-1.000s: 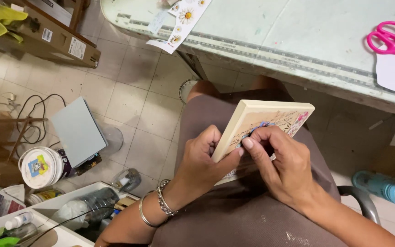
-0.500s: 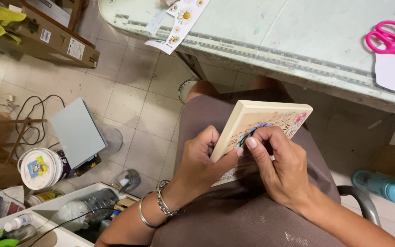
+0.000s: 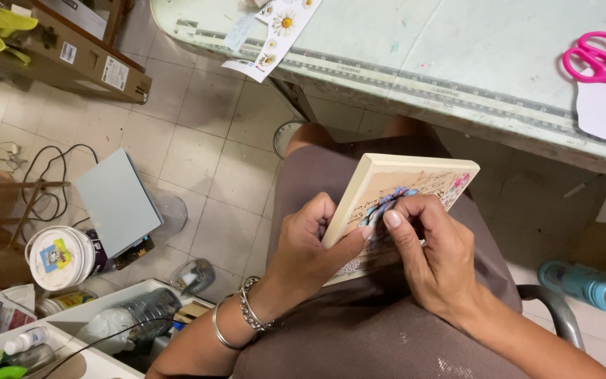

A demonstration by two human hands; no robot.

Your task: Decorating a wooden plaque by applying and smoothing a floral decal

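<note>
The left hand (image 3: 306, 249) grips the left edge of a pale wooden rectangular plaque (image 3: 387, 186) propped on the lap, fingers curled shut around it. The right hand (image 3: 433, 256) pinches a small blue paper cutout (image 3: 389, 203) against its decorated face (thumb pressing down). Beyond, pink-handled scissors (image 3: 601, 60) lie on the glass-topped desk (image 3: 457, 49).

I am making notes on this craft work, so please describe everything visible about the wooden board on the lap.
The wooden board is a pale, thick rectangular panel with plain light edges. Its face carries decorated paper with pink and blue flowers. It rests tilted on the person's lap. The left hand holds its lower-left edge, and the right hand presses its fingers on the blue flower.
</note>
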